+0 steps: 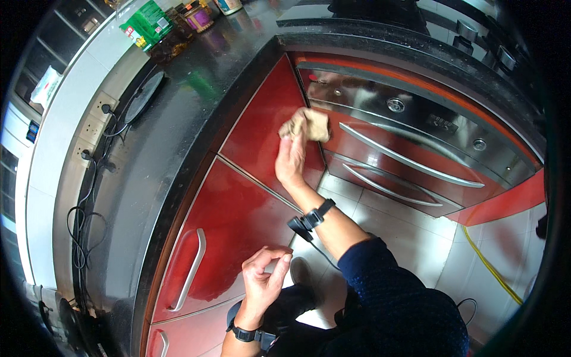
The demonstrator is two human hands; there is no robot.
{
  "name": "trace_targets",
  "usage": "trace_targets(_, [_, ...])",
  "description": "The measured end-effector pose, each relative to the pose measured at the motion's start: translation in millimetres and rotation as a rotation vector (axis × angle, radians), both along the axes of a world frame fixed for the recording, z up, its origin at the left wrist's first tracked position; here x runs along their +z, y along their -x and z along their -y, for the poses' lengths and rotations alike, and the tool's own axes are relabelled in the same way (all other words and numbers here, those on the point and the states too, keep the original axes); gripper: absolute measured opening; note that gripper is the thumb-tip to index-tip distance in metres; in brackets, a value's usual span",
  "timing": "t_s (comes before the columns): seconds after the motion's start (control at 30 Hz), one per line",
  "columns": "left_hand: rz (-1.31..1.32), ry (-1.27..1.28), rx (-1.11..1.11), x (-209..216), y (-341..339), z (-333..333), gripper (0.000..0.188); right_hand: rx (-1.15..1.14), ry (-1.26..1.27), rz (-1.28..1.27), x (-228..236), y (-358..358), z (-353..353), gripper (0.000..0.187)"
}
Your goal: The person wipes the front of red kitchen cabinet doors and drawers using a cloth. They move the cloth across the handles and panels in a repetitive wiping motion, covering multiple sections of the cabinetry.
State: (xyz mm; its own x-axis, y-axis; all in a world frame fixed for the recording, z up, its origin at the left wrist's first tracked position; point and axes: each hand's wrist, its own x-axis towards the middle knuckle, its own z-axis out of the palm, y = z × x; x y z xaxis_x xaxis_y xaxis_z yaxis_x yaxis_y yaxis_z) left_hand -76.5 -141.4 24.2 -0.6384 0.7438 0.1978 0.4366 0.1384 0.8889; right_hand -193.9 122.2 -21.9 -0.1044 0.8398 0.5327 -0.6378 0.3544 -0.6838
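Note:
My right hand [291,156] is closed on a beige cloth [319,125], its arm stretched forward with a black strap at the wrist. The cloth is folded and held at the edge between the red cabinet door [259,122] and the oven front [380,140]. Lower down, my left hand [264,278] has its fingers curled in toward the thumb, with nothing seen in it. It hovers by the lower red door [232,238], which has wet-looking smears and a curved silver handle [191,271].
A dark countertop [160,160] runs along the left, bearing a round lid [144,97], jars [197,16], a green package [146,25] and black cords [89,220]. Stove knobs [467,30] sit above the oven. A yellow hose [491,268] lies on white floor tiles.

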Motion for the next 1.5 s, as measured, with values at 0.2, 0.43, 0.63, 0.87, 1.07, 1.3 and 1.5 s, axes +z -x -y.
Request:
trace_targets(0.2, [-0.059,-0.047,-0.019,5,-4,-3,0.005,-0.261,-0.316,0.278,45,27,-17,0.056])
trace_targets(0.43, [-0.08,-0.044,-0.001,2,-2,3,0.006,0.017,0.128,0.138,18,-2,12,0.061])
trace_targets(0.63, [-0.105,-0.051,-0.04,7,-7,-3,0.005,-0.234,-0.347,0.196,51,9,-15,0.059])
trace_targets(0.87, [-0.135,-0.038,-0.076,11,-9,2,0.009,-0.707,-0.717,0.46,102,-3,-87,0.023])
trace_targets(1.07, [-0.147,-0.057,-0.149,15,-16,0,0.012,-0.566,-0.714,0.582,124,-27,-44,0.016])
trace_targets(1.3, [-0.408,0.43,-0.396,0,-19,-9,0.021,-0.319,-0.977,0.307,102,-64,84,0.026])
trace_targets(1.5, [-0.388,0.558,-0.541,-11,-23,-15,0.026,-0.11,-1.073,0.24,111,-68,52,0.024])
